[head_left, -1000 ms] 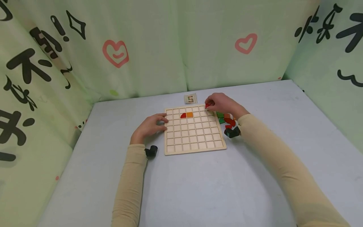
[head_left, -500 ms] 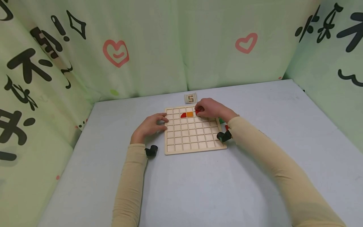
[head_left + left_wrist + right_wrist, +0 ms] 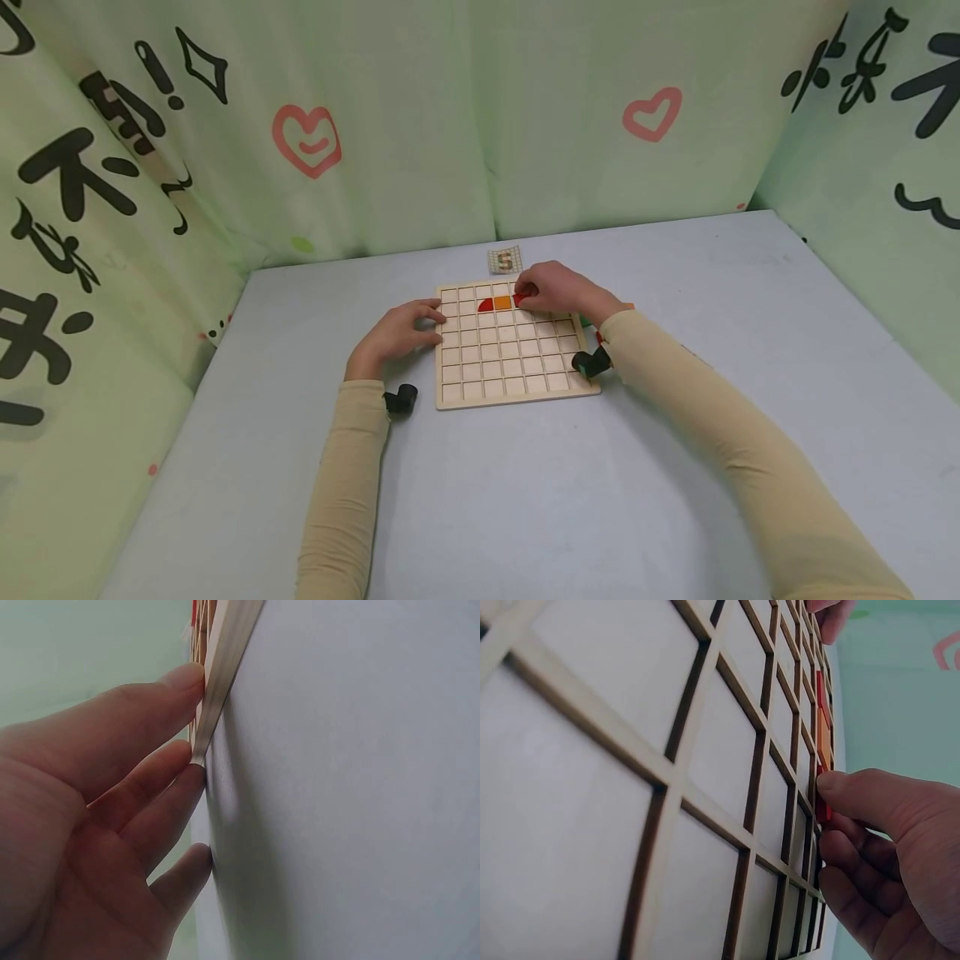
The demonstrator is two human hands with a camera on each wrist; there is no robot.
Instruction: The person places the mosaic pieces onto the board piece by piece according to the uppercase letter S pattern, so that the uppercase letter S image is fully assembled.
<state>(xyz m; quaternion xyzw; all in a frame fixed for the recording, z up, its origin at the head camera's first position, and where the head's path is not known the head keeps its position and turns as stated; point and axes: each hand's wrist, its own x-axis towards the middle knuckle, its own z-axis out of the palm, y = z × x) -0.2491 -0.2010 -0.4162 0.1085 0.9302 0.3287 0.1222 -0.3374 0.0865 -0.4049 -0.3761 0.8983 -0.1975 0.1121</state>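
Observation:
A wooden grid board (image 3: 517, 400) lies on the table. My right hand (image 3: 562, 292) is over its upper part, pinching a small red piece (image 3: 823, 804) at the cell just right of an orange square piece (image 3: 502, 303). In the right wrist view the thumb lies on this red piece, which sits low in the grid; the fingers hide part of it. Left of the orange square is a red piece with a curved edge (image 3: 486, 306). My left hand (image 3: 396, 333) touches the board's left edge with loosely extended fingers, as the left wrist view shows.
A small printed card (image 3: 505, 260) lies behind the board. Loose green (image 3: 586, 320) and red pieces lie right of the board, mostly hidden by my right wrist. A green curtain (image 3: 480, 125) hangs behind the white table (image 3: 487, 492).
My right hand has carried the red piece left and nearer from the board's far right edge to beside the orange square, where it has since stayed nearly still. My left hand has not moved.

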